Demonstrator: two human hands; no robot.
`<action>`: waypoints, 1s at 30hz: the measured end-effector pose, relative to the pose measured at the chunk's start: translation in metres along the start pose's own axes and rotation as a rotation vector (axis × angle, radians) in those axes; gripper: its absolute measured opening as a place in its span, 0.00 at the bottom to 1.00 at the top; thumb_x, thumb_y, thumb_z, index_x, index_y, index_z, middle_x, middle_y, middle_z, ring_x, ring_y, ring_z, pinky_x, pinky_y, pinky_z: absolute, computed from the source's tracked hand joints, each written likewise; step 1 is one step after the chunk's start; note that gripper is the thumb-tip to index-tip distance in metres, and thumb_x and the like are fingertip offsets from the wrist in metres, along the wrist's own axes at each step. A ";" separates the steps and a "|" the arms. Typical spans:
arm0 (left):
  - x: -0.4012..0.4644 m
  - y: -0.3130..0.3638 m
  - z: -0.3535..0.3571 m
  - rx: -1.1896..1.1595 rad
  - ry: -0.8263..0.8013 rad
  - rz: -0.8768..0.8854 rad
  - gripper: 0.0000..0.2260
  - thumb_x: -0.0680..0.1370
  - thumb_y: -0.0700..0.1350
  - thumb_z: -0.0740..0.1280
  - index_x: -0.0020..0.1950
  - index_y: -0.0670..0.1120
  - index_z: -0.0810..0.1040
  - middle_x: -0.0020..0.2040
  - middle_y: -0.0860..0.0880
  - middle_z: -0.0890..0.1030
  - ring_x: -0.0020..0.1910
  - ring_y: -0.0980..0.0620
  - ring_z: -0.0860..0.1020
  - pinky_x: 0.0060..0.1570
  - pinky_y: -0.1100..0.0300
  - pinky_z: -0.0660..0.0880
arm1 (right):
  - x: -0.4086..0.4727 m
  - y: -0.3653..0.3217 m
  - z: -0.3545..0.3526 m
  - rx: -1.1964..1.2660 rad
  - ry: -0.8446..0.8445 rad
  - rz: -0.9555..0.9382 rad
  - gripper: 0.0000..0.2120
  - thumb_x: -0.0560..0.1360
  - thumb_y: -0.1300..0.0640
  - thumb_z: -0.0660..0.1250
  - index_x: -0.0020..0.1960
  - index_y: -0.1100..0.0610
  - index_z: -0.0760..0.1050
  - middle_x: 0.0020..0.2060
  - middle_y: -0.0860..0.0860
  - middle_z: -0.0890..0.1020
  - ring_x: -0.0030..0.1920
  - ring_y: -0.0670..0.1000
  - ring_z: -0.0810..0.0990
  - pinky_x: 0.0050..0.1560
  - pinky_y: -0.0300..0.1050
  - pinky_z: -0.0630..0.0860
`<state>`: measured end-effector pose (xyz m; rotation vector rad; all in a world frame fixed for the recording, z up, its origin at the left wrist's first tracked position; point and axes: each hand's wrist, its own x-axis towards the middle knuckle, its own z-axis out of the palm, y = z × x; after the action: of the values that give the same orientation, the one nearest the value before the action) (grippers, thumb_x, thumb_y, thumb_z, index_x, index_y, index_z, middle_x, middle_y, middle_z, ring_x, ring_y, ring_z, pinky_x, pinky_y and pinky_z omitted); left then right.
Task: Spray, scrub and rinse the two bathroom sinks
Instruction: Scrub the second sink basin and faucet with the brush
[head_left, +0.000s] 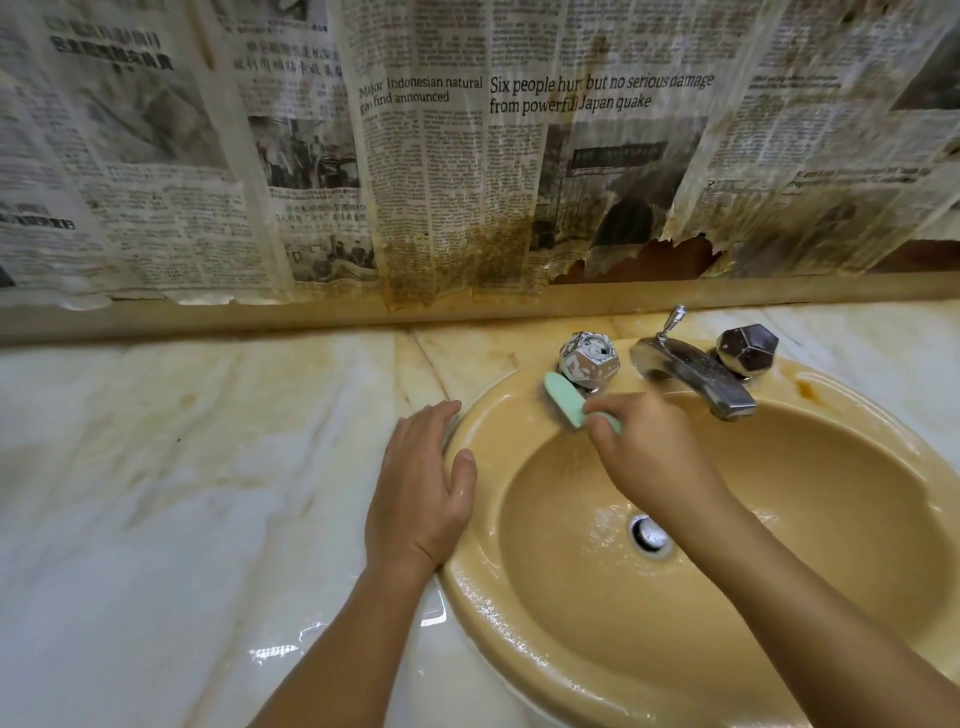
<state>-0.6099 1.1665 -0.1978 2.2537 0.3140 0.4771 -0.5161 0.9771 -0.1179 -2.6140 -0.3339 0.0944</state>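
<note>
1. nearest the lens: two bare forearms reaching up from the bottom edge, one on each side of the sink's near rim.
2. far left: marble counter (156, 467), pale with yellow-brown staining, wet and glossy toward the front.
3. left hand (421, 488) laid flat, palm down, fingers loose and grasping nothing, on the counter with the thumb touching the left rim of the sink.
4. tan oval sink (779, 597) set into the counter, wet, with a metal drain (649, 534) at the bottom of the bowl.
5. right hand (649, 452) clenched around a pale green scrub brush (563, 400), pressed against the back rim of the sink just below the left faucet knob (589, 361).
6. chrome spout (696, 376) at centre back, spotted and dull; dark faceted right knob (747, 349) just beside it.
7. behind everything: stained, torn newspaper (467, 156) covering the wall above the backsplash.
</note>
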 end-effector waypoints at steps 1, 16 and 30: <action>0.000 0.000 0.000 -0.002 0.000 0.000 0.27 0.75 0.55 0.54 0.72 0.48 0.71 0.66 0.54 0.74 0.68 0.53 0.70 0.67 0.63 0.63 | -0.006 0.002 -0.002 -0.019 -0.019 -0.010 0.11 0.78 0.57 0.64 0.56 0.52 0.83 0.48 0.55 0.85 0.43 0.56 0.81 0.41 0.46 0.74; -0.001 0.003 -0.003 -0.005 -0.028 -0.031 0.26 0.75 0.56 0.55 0.72 0.49 0.71 0.67 0.54 0.73 0.69 0.53 0.69 0.69 0.59 0.65 | 0.016 -0.006 0.008 0.026 -0.030 -0.023 0.12 0.78 0.57 0.63 0.55 0.52 0.83 0.46 0.57 0.85 0.43 0.58 0.81 0.42 0.50 0.77; -0.001 0.004 -0.003 -0.030 -0.024 -0.081 0.28 0.75 0.56 0.56 0.74 0.48 0.70 0.69 0.52 0.72 0.70 0.57 0.68 0.68 0.69 0.60 | 0.035 -0.011 0.016 0.067 -0.082 -0.093 0.13 0.79 0.56 0.62 0.60 0.52 0.81 0.50 0.57 0.84 0.51 0.59 0.80 0.44 0.46 0.72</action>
<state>-0.6120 1.1649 -0.1934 2.2068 0.3816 0.4088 -0.4867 1.0025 -0.1272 -2.5283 -0.4729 0.1785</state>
